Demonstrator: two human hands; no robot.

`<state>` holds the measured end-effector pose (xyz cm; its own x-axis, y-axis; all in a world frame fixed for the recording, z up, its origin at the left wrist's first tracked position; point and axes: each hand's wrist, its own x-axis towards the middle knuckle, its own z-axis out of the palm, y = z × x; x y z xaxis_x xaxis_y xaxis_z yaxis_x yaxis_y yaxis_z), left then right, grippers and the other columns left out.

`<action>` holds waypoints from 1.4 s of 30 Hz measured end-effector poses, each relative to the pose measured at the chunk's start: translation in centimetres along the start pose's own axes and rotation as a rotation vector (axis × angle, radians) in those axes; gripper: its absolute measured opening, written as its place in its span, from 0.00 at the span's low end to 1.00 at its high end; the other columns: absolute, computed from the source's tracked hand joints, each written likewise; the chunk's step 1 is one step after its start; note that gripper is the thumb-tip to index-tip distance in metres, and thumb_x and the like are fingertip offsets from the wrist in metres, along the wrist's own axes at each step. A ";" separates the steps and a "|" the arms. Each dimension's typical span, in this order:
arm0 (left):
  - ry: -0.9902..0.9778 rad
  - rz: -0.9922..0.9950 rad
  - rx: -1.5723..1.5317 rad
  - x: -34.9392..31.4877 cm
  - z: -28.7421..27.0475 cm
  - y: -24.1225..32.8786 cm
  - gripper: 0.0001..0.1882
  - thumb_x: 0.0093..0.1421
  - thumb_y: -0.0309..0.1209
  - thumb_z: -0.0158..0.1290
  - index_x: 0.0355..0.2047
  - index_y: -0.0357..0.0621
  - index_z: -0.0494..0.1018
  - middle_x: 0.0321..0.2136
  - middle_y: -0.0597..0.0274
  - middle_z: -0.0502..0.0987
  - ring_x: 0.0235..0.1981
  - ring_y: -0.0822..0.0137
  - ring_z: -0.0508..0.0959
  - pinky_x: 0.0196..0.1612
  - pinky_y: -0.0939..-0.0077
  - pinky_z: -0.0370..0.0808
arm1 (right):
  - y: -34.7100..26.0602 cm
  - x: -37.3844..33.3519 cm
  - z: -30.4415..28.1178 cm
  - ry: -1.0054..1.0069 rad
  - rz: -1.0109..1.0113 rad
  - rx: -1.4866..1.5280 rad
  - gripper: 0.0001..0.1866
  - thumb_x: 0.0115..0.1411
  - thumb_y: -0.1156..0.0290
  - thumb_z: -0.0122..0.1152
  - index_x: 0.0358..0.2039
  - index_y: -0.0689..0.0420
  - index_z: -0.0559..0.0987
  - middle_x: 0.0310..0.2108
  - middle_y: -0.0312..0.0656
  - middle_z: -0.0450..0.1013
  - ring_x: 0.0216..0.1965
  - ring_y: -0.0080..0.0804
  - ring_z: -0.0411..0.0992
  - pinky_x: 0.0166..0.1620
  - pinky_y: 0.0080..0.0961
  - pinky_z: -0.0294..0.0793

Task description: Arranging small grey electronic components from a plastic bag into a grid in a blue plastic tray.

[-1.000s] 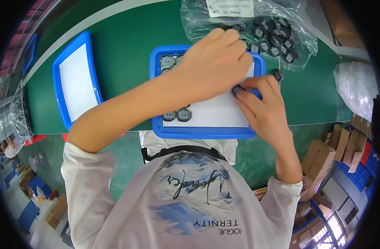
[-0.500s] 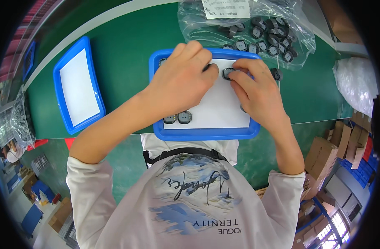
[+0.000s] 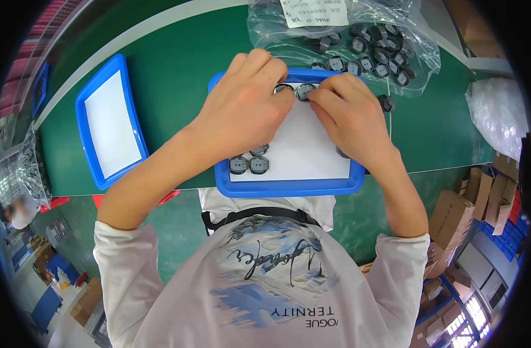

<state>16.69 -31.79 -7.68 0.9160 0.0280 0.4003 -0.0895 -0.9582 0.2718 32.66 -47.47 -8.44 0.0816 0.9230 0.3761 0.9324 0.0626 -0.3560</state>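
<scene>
Starting far left, we have a spare blue tray (image 3: 132, 107) lined with white, well apart from the hands. Next comes the main blue tray (image 3: 291, 188), where a near-left group of round grey parts (image 3: 259, 165) lies on the white sheet (image 3: 300, 145); the left arm covers some of what lies beyond.

Here is the left hand (image 3: 248, 101), fingers curled almost closed against the left part (image 3: 283, 89) by the far rim; whether they grip it or merely steady it, we can't tell. Just beside it sits the right part (image 3: 305, 91), and the right hand (image 3: 354, 116) has it by the right edge, thumb and fingertips nearly together.

We'd do well to keep both parts flat, light fingers on the edges, faces untouched, letting the left one serve as a stop so the right squares up without shoving its neighbour. Mind the right wrist: another dark part (image 3: 341, 152) peeks out beneath it, easy to knock.

Right of the tray, a loose part (image 3: 387, 103) rests on the green table (image 3: 434, 133), and far right, the clear bag (image 3: 425, 84) holds plenty more.
</scene>
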 end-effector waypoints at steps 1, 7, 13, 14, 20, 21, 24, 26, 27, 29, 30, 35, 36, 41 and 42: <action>0.005 -0.003 0.024 0.0 0.1 -0.2 0.02 0.47 0.24 0.59 0.23 0.39 0.80 0.34 0.57 0.73 0.43 0.56 0.71 0.46 0.64 0.70 | 0.0 0.1 0.1 0.000 0.000 0.001 0.09 0.52 0.78 0.70 0.36 0.59 0.82 0.33 0.40 0.73 0.37 0.41 0.74 0.41 0.35 0.75; 0.003 -0.019 0.024 0.0 -0.3 -0.7 0.02 0.49 0.24 0.59 0.23 0.39 0.80 0.35 0.57 0.73 0.44 0.56 0.71 0.46 0.64 0.70 | -0.2 0.5 0.3 -0.021 0.003 -0.031 0.07 0.53 0.75 0.69 0.34 0.58 0.82 0.33 0.40 0.73 0.37 0.42 0.74 0.41 0.36 0.75; 0.015 -0.045 0.005 -0.2 -0.5 -0.9 0.03 0.49 0.25 0.61 0.22 0.39 0.79 0.36 0.58 0.72 0.45 0.56 0.70 0.46 0.64 0.69 | -0.3 0.9 0.7 -0.037 -0.010 -0.028 0.07 0.53 0.74 0.69 0.33 0.58 0.82 0.33 0.40 0.73 0.37 0.41 0.74 0.41 0.36 0.75; 0.022 -0.048 -0.002 -0.2 -0.5 -1.0 0.04 0.49 0.26 0.63 0.22 0.39 0.79 0.36 0.58 0.72 0.44 0.56 0.70 0.46 0.64 0.69 | -0.3 1.0 0.8 -0.042 -0.005 -0.029 0.07 0.53 0.74 0.69 0.34 0.58 0.82 0.33 0.40 0.73 0.38 0.41 0.74 0.42 0.37 0.75; 0.026 -0.032 -0.092 -1.1 -2.2 -1.2 0.14 0.45 0.29 0.69 0.32 0.42 0.78 0.42 0.57 0.72 0.49 0.53 0.70 0.51 0.59 0.68 | -0.6 0.3 -1.8 -0.016 0.031 0.021 0.12 0.51 0.73 0.71 0.37 0.58 0.81 0.35 0.40 0.75 0.38 0.42 0.74 0.42 0.36 0.75; 0.026 -0.034 -0.094 -1.5 -2.9 -0.9 0.14 0.45 0.29 0.69 0.32 0.42 0.78 0.42 0.57 0.72 0.49 0.53 0.70 0.51 0.59 0.68 | -0.6 -0.2 -2.9 -0.022 0.052 0.035 0.14 0.50 0.73 0.72 0.37 0.58 0.81 0.36 0.41 0.75 0.40 0.43 0.73 0.44 0.37 0.74; -0.215 -0.081 -0.169 -3.8 -4.8 0.9 0.31 0.42 0.38 0.73 0.46 0.47 0.74 0.59 0.54 0.68 0.56 0.44 0.66 0.59 0.49 0.64 | -1.5 -1.7 -6.5 -0.261 0.048 -0.010 0.17 0.46 0.74 0.74 0.38 0.57 0.81 0.38 0.41 0.75 0.45 0.45 0.70 0.48 0.38 0.72; -0.247 -0.080 -0.191 -4.6 -4.9 2.2 0.30 0.41 0.36 0.73 0.45 0.46 0.73 0.59 0.53 0.68 0.57 0.44 0.66 0.59 0.49 0.64 | -2.4 -2.8 -6.9 -0.356 0.055 -0.035 0.18 0.44 0.74 0.74 0.39 0.57 0.81 0.39 0.40 0.74 0.47 0.46 0.69 0.50 0.39 0.71; -0.278 -0.075 -0.215 -4.9 -4.8 2.6 0.30 0.40 0.34 0.73 0.43 0.46 0.73 0.60 0.51 0.67 0.57 0.45 0.66 0.58 0.49 0.64 | -2.6 -3.2 -6.9 -0.451 0.064 -0.064 0.19 0.43 0.75 0.74 0.39 0.57 0.80 0.40 0.40 0.74 0.48 0.46 0.68 0.51 0.41 0.70; -0.272 -0.044 -0.218 -5.5 -4.3 2.5 0.28 0.40 0.34 0.73 0.41 0.45 0.73 0.62 0.50 0.66 0.59 0.44 0.66 0.58 0.48 0.64 | -2.7 -3.5 -6.5 -0.467 0.056 -0.083 0.19 0.43 0.75 0.74 0.38 0.58 0.80 0.40 0.40 0.74 0.48 0.46 0.68 0.52 0.41 0.69; -0.206 -0.049 -0.205 -5.8 -3.8 2.1 0.26 0.41 0.34 0.73 0.39 0.45 0.73 0.61 0.49 0.66 0.59 0.44 0.66 0.58 0.48 0.64 | -2.9 -3.6 -6.2 -0.481 0.046 -0.102 0.19 0.43 0.76 0.74 0.38 0.58 0.80 0.41 0.39 0.74 0.48 0.45 0.68 0.52 0.40 0.69; -0.020 -0.108 -0.096 -5.7 -2.8 1.3 0.23 0.42 0.33 0.73 0.35 0.44 0.73 0.61 0.46 0.66 0.59 0.43 0.65 0.58 0.46 0.64 | -2.6 -2.9 -3.3 -0.266 -0.028 -0.015 0.16 0.44 0.77 0.73 0.35 0.59 0.78 0.41 0.40 0.74 0.47 0.45 0.69 0.51 0.40 0.70; -0.020 -0.158 -0.091 -5.4 -2.7 1.6 0.24 0.43 0.34 0.73 0.36 0.44 0.73 0.62 0.46 0.65 0.60 0.42 0.64 0.58 0.45 0.63 | -2.6 -2.6 -2.7 -0.204 -0.049 0.030 0.16 0.45 0.77 0.72 0.35 0.59 0.78 0.42 0.40 0.74 0.47 0.44 0.70 0.51 0.40 0.70; -0.042 -0.260 -0.074 -4.7 -2.3 1.9 0.28 0.42 0.35 0.74 0.39 0.41 0.71 0.63 0.43 0.63 0.64 0.39 0.61 0.59 0.42 0.61 | -2.9 -1.6 -1.8 -0.164 -0.071 0.070 0.16 0.45 0.78 0.72 0.35 0.58 0.78 0.42 0.41 0.74 0.47 0.44 0.71 0.49 0.41 0.71; -0.051 -0.264 -0.086 -4.7 -2.3 1.9 0.28 0.42 0.35 0.74 0.40 0.43 0.71 0.66 0.45 0.61 0.65 0.39 0.60 0.62 0.44 0.60 | -3.1 -1.6 -1.9 -0.161 -0.054 0.062 0.16 0.45 0.78 0.72 0.35 0.58 0.78 0.42 0.41 0.74 0.48 0.44 0.71 0.49 0.41 0.72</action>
<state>11.33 -33.09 -7.08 0.9303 0.2570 0.2617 0.1241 -0.8920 0.4346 30.35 -49.83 -6.34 -0.0299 0.9663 0.2556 0.9099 0.1321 -0.3932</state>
